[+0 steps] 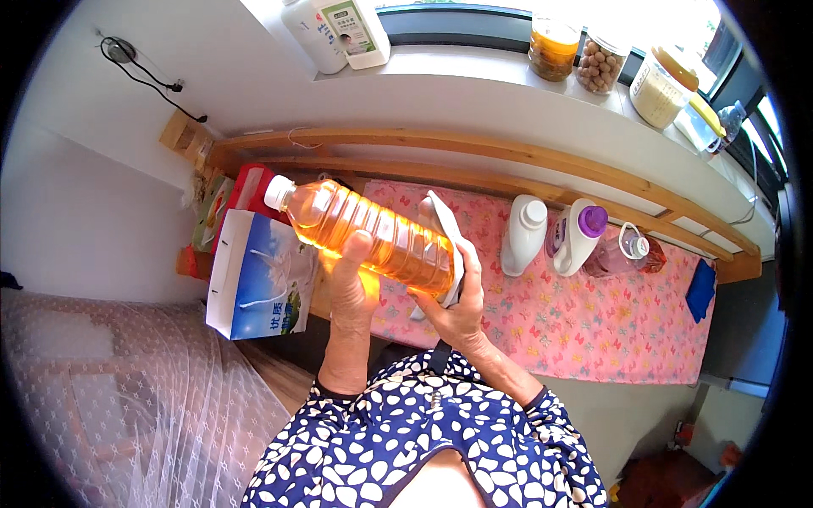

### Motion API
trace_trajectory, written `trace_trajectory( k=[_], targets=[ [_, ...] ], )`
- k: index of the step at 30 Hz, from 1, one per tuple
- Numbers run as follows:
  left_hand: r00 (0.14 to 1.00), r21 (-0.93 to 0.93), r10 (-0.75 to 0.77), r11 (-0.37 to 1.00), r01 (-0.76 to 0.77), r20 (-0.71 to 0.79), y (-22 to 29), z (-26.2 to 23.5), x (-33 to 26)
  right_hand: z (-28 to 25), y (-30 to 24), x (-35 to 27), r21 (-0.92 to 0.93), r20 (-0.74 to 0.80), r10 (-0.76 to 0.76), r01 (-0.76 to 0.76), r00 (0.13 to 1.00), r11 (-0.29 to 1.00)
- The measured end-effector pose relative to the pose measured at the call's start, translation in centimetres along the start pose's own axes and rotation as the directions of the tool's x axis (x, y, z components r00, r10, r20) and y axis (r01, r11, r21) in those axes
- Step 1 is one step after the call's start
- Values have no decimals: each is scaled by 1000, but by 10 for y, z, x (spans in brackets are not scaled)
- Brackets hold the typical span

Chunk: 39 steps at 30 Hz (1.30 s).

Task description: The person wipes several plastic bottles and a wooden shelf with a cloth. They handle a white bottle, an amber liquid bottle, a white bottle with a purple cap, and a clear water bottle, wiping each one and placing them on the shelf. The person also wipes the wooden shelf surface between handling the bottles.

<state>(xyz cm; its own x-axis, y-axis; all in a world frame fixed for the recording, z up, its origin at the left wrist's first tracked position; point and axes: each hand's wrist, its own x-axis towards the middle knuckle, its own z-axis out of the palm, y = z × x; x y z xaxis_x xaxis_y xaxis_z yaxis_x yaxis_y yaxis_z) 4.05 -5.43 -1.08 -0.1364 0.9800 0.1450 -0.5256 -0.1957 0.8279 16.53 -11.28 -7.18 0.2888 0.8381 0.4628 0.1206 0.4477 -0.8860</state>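
Landmark: pink cloth (593, 330) covering the table. Left of its left edge, a white and blue paper bag (258, 279) stands upright, with a red box (247, 188) just behind it. Over the cloth's left end, a clear plastic bottle of amber liquid (373, 233) is held tilted, nearly on its side, white cap pointing up-left toward the bag. Left hand (351, 284) grips the bottle from below at mid-body, thumb up on its side. Right hand (453, 296) closed around the bottle's base end, pressing a white cloth (449, 233) against it; hands are apart, both clamped on the bottle. Further right on the cloth, near its back edge: white bottle (523, 235) upright, white bottle with purple cap (580, 235) just beside it, then a clear jug with reddish liquid (622, 254). Blue rag (701, 290) at the cloth's right edge.
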Motion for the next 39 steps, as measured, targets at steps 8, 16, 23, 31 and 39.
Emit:
trace_trajectory(
  k=[8, 16, 23, 31, 39],
  targets=[
    [989, -77, -118, 991, 111, -93, 4, 25, -10, -33, 9, 11, -205, 112, -333, 349, 936, 914],
    [973, 60, -172, 985, 164, 156, 4, 19, -19, -72, -26, 47, 343, 166, 98, -151, 981, 927],
    [948, -44, -215, 972, 231, 234, -9, 6, -33, -32, -51, 94, 106, 309, -264, 242, 914, 964],
    [908, 35, -259, 964, 263, 329, 3, 11, -26, -61, -29, 87, -67, 257, -24, 43, 966, 997],
    [929, 44, -178, 984, 173, 323, -8, 13, -35, -35, -61, 119, 79, 433, -301, 297, 850, 952]
  ],
)
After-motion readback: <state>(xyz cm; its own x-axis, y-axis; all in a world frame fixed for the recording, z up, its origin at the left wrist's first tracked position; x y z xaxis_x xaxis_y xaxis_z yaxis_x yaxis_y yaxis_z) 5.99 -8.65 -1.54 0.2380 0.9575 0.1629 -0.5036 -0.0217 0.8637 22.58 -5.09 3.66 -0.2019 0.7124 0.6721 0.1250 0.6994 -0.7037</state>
